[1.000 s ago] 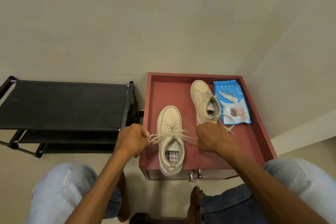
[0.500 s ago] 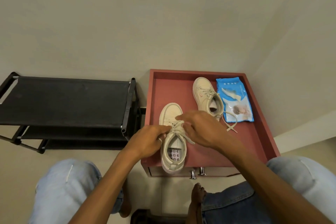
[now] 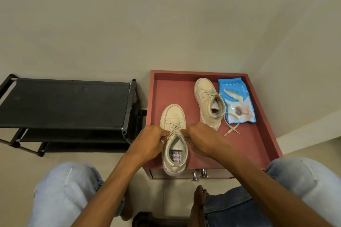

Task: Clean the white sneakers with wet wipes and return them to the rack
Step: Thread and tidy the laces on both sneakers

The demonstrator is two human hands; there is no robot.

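Hands are flanking the cream lace-up leather sneaker (image 3: 172, 116) at the front edge of the red wooden tray-top (image 3: 166, 90), toe pointing away from you; your left hand (image 3: 149, 142) and right hand (image 3: 201, 140) are each pinching its laces (image 3: 175, 128), equally near.

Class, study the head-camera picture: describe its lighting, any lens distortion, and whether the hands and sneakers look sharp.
Head view: soft, even indoor light, no glare; faint shadows beside the near sneaker and far sneaker; wide-angle distortion tilts the shoe rack and splays the sides of the red cabinet; left hand , right hand and both sneakers look sharp, no motion blur.
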